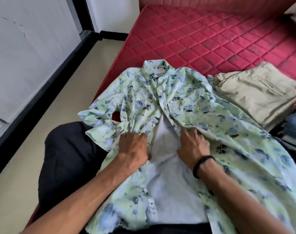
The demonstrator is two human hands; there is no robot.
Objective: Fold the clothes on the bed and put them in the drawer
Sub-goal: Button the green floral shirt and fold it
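Observation:
A pale green shirt with blue flower print [182, 102] lies face up on the red quilted mattress [211, 34], collar away from me, its front open at the lower half so the white inside shows. My left hand [135, 147] grips the left front edge by the buttons. My right hand [192, 144], a black band on its wrist, grips the right front edge. Both hands sit about level at mid-shirt, a hand's width apart.
Folded beige trousers [260, 92] lie on the mattress to the right of the shirt, with darker clothes [294, 127] beside them at the right edge. My knee in dark trousers [71, 157] is at the bed's left edge. Beige floor [47, 119] and a white wall are on the left.

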